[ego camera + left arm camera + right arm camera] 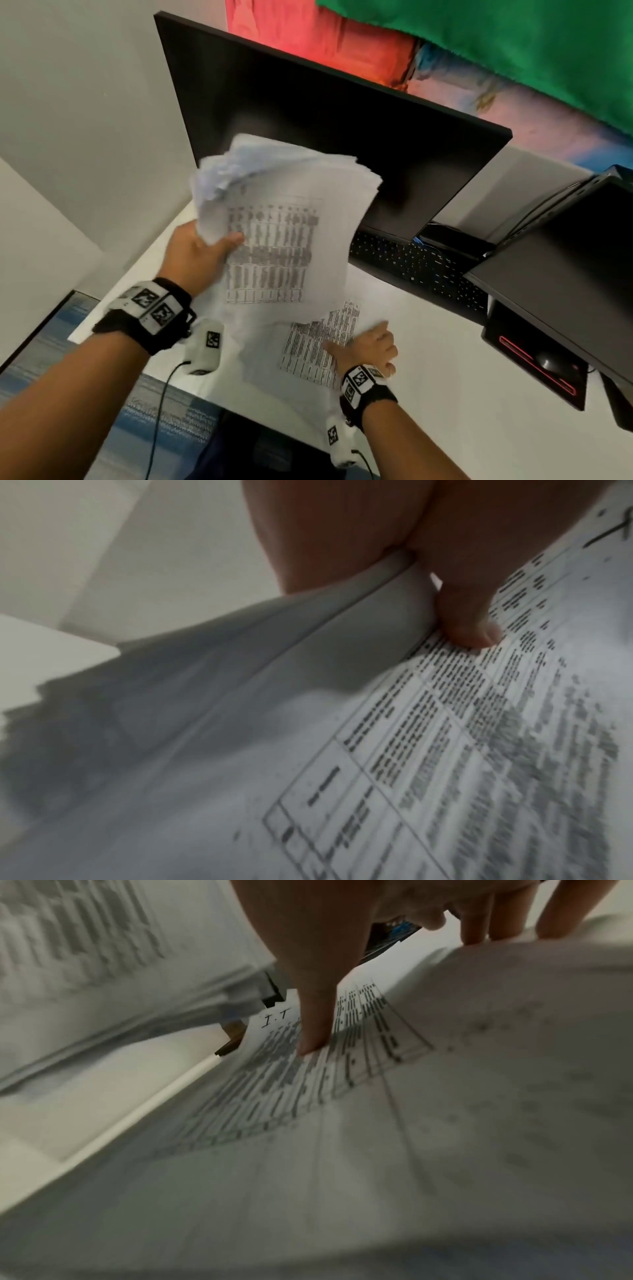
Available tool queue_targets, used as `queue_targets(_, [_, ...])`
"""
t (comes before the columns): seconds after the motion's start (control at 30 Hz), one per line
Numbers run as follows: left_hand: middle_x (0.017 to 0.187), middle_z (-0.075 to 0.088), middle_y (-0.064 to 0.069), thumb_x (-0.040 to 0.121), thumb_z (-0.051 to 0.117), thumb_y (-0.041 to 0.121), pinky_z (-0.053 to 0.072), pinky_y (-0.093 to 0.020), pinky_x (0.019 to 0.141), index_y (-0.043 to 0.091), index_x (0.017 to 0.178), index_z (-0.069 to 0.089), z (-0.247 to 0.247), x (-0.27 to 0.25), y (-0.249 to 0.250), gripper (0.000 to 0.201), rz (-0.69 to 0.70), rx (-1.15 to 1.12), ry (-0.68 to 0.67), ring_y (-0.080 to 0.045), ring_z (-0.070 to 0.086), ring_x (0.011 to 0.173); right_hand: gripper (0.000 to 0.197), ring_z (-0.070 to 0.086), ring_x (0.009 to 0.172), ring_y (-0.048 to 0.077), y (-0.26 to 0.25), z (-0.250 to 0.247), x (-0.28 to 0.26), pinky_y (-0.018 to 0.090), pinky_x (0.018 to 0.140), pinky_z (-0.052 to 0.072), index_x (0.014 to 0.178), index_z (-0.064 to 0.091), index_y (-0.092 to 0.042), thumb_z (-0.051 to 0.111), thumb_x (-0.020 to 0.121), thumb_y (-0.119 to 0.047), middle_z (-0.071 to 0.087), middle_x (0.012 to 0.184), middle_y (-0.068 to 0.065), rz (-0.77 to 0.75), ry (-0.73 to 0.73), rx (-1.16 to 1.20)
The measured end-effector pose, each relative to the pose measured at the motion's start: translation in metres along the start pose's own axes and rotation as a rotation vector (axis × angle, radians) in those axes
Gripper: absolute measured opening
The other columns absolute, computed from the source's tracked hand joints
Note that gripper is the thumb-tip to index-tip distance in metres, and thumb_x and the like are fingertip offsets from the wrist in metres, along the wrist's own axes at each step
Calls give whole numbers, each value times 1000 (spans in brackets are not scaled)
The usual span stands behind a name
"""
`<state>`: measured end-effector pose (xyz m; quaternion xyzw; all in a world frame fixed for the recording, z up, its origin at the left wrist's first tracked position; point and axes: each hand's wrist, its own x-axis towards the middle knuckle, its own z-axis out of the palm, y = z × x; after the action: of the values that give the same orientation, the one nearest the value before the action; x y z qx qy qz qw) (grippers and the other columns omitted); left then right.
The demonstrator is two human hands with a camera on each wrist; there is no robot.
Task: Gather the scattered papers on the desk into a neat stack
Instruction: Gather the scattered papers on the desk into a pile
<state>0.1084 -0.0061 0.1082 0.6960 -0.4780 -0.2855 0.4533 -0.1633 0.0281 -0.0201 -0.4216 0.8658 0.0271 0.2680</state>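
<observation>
White desk (428, 394) fills the lower half of my head view, with a large dark monitor (308, 120) standing at its far edge and a black keyboard with lit keys (418, 263) under it. My left hand (198, 255) is raised above the desk, forearm angled up from the lower left, thumb across the front of a thick sheaf of white printed papers (284, 222) and fingers hidden behind it; the sheaf stands nearly upright, fanned and uneven at its top edges. My right hand (368, 347) is low, close to the desk, with its thumb laid on a loose printed sheet with a table of dark text (315, 346). That sheet lies below and just right of the held sheaf, and more white paper spreads under it toward the near edge.

From the left wrist, the thumb (469, 626) pinches down on the printed face of the sheaf (445, 750), with the page edges wedged into the crook of the hand.

From the right wrist, the thumb (318, 1020) presses on the printed rows of the loose sheet (377, 1123), the other fingers (479, 926) reach down past the sheet's raised far edge, and the held sheaf (103, 961) hangs at upper left, apart from this hand.
</observation>
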Motion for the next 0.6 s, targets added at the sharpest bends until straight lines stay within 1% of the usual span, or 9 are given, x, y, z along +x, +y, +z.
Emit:
queue_targets(0.1, [74, 71, 10, 88, 71, 25, 56, -42, 76, 0, 100, 70, -26, -5, 2, 27, -71, -62, -1, 4, 61, 58, 157, 21, 137, 33, -5, -2, 2, 56, 106, 31, 153, -9, -16, 79, 39, -77, 14, 152, 13, 185, -10, 26])
queue_targets(0.17, [67, 66, -3, 90, 68, 25, 54, -52, 74, -23, 110, 52, -34, -13, -1, 54, -177, -72, -25, -1, 55, 50, 158, 23, 133, 33, -6, -5, 0, 58, 104, 33, 153, -7, -16, 78, 36, -79, 15, 149, 14, 215, 1, 7])
queue_targets(0.2, [81, 57, -6, 90, 67, 26, 53, -54, 73, -26, 112, 47, -37, -16, -9, 60, -242, -60, -47, -10, 53, 45, 157, 24, 134, 34, -6, -6, 0, 57, 104, 34, 153, -7, -14, 80, 39, -77, 17, 150, 14, 195, 4, 16])
queue_targets(0.23, [66, 63, -4, 90, 68, 28, 53, -51, 66, -26, 111, 49, -37, -19, -18, 60, -307, -34, -62, -22, 56, 76, 154, 26, 134, 34, -6, -6, 2, 56, 105, 34, 153, -8, -12, 83, 44, -72, 18, 151, 15, 176, -3, 34])
queue_targets(0.27, [45, 51, 14, 89, 68, 31, 50, -41, 56, -22, 107, 54, -38, -19, -32, 58, -375, -1, -73, 0, 26, 50, 151, 28, 135, 34, -7, -8, 5, 54, 106, 35, 153, -8, -10, 85, 48, -66, 21, 151, 16, 163, -14, 71])
queue_targets(0.3, [47, 57, 6, 90, 68, 35, 44, -35, 52, -17, 100, 59, -39, -19, -44, 54, -452, 42, -91, -16, 49, 42, 148, 31, 136, 34, -7, -10, 8, 52, 106, 37, 153, -8, -9, 87, 52, -59, 24, 151, 17, 166, -19, 106])
queue_targets(0.37, [80, 69, -7, 92, 65, 40, 50, -39, 71, -5, 101, 64, -40, -19, -75, 46, -584, 93, -133, -24, 65, 73, 135, 43, 132, 34, -7, -17, 16, 48, 103, 42, 153, 1, -5, 89, 60, -47, 36, 147, 19, 192, -43, 197])
queue_targets(0.43, [102, 70, -15, 88, 67, 47, 48, -38, 80, 1, 113, 65, -42, -23, -102, 53, -677, 192, -188, -29, 64, 86, 111, 55, 121, 34, -5, -24, 24, 43, 95, 49, 145, 19, -1, 88, 67, -39, 49, 137, 20, 220, -89, 291])
queue_targets(0.6, [90, 62, -10, 86, 73, 36, 43, -33, 67, -1, 106, 67, -38, -33, -142, 42, -727, 277, -93, -24, 57, 69, 92, 60, 114, 36, -8, -35, 31, 37, 93, 49, 134, 44, 9, 88, 67, -36, 58, 130, 22, 260, -253, 429])
